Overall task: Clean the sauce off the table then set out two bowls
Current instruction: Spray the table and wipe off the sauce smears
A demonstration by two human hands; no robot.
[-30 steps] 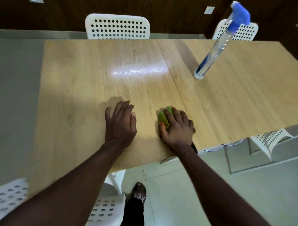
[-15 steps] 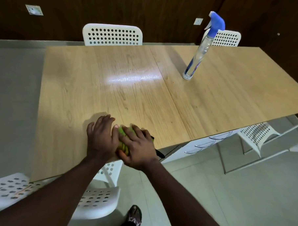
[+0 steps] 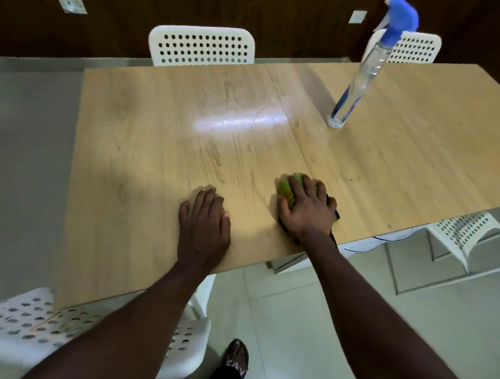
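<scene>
Wiping step in hand. Right hand [image 3: 305, 208] presses a crumpled green cloth [image 3: 286, 189], fingers curled over it, near the front edge of the light wooden table [image 3: 154, 136]. Left hand [image 3: 203, 220] lies flat, holding nothing. No sauce visible, no bowls in view; next probably fetching bowls.

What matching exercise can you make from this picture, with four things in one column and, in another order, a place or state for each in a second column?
Column one
1. green cleaning sponge
2. clear plastic spray bottle with blue trigger head
3. left hand
4. white perforated plastic chair

Column two
A. beyond the far edge of the light wooden table
B. lies flat on the tabletop, holding nothing
C. under the right hand, near the table's front edge
D. stands on the right half of the table

Pairs: 1-C, 2-D, 3-B, 4-A
</scene>
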